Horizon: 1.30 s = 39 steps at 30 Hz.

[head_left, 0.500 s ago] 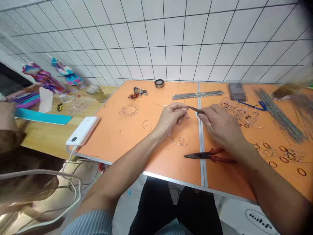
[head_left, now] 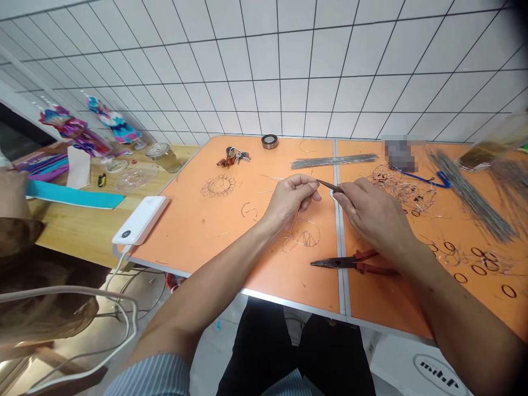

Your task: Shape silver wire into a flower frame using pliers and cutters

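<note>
Above the seam between the orange table halves, my right hand (head_left: 367, 212) grips a slim dark tool (head_left: 328, 185) with a narrow tip. That tip meets the pinched thumb and forefinger of my left hand (head_left: 292, 198); what those fingers hold is too small to make out. Below my left hand lies a thin copper-coloured wire shape (head_left: 306, 235), a ring with bent loops. Needle-nose pliers (head_left: 336, 263) with red handles rest on the table, partly under my right forearm. Left of my hands is a flower-like wire ring (head_left: 218, 186) with small loops around its edge.
Along the back are keys (head_left: 233, 157), a tape roll (head_left: 269, 141) and a bundle of straight wires (head_left: 334, 160). Tangled wire (head_left: 404, 190), another wire bundle (head_left: 474, 192) and dark rings (head_left: 478, 269) spread rightward. A white power bank (head_left: 140, 220) sits left, near another person's arm (head_left: 14, 192).
Both my hands keep almost the same pose, with the tool tip still at my left fingertips. The other person's arm at the far left has shifted slightly.
</note>
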Each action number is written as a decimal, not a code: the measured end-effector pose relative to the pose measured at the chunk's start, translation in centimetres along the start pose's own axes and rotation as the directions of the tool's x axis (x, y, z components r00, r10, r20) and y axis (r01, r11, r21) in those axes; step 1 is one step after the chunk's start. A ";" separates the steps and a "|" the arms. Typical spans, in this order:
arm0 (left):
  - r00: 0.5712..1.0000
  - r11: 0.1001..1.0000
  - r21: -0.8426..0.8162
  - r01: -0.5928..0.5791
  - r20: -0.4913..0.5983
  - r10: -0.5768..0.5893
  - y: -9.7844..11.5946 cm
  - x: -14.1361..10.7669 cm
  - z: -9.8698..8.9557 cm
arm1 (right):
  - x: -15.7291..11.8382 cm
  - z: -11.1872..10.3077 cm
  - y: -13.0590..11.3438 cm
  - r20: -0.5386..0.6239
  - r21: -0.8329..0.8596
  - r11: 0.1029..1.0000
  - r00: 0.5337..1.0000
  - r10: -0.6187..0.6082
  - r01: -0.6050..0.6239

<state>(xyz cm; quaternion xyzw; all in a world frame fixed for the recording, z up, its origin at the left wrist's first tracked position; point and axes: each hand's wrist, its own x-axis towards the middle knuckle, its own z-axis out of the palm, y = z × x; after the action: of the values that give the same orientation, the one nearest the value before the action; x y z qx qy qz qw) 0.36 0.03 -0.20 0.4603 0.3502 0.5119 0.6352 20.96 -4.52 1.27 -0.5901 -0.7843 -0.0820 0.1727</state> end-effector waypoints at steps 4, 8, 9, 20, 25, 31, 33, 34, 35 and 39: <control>0.999 1.000 -0.010 -0.028 0.022 0.028 -0.2 0.1 -0.1 | -0.1 -0.3 -0.1 0.002 -0.006 1.000 1.000 -0.003 0.003; 0.998 0.999 -0.001 -0.052 0.041 0.052 -0.3 0.2 -0.4 | -0.2 -0.5 -0.2 0.000 -0.002 1.000 1.000 -0.003 0.003; 0.998 0.999 0.004 -0.051 0.045 0.050 -0.4 0.2 -0.5 | -0.2 -0.5 -0.2 -0.006 0.005 1.000 1.000 -0.005 0.005; 0.981 0.992 -0.015 -0.121 0.149 0.122 -1.1 1.2 -1.4 | 0.0 -1.4 -0.2 0.053 0.348 0.936 0.998 0.026 -0.043; 0.984 0.996 -0.027 -0.088 0.151 0.091 -1.2 1.5 -1.7 | -0.2 -2.2 -0.6 0.153 0.518 0.842 0.985 0.080 -0.149; 0.979 0.995 -0.074 -0.073 0.184 0.085 -1.2 1.6 -1.9 | -0.3 -2.5 -0.9 0.308 0.714 0.639 0.948 0.079 -0.285; 0.978 0.995 -0.082 -0.063 0.191 0.078 -1.2 1.6 -1.9 | -0.3 -2.5 -1.0 0.386 0.775 0.513 0.919 0.079 -0.369; 0.979 0.995 -0.083 -0.056 0.192 0.071 -1.3 1.6 -2.0 | -0.3 -2.5 -1.1 0.424 0.796 0.443 0.902 0.076 -0.412; 0.980 0.995 -0.082 -0.048 0.191 0.063 -1.3 1.6 -2.0 | -0.3 -2.4 -1.1 0.461 0.810 0.371 0.884 0.073 -0.453; 0.982 0.997 -0.076 -0.005 0.190 0.019 -1.4 1.7 -2.0 | -0.2 -2.0 -0.9 0.579 0.810 0.103 0.815 0.018 -0.577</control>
<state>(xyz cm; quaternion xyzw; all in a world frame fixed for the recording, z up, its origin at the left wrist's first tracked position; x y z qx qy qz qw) -0.66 2.07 -2.19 0.4852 0.2653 0.4821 0.6795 20.46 -5.60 3.15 -0.4914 -0.5228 0.6065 0.3425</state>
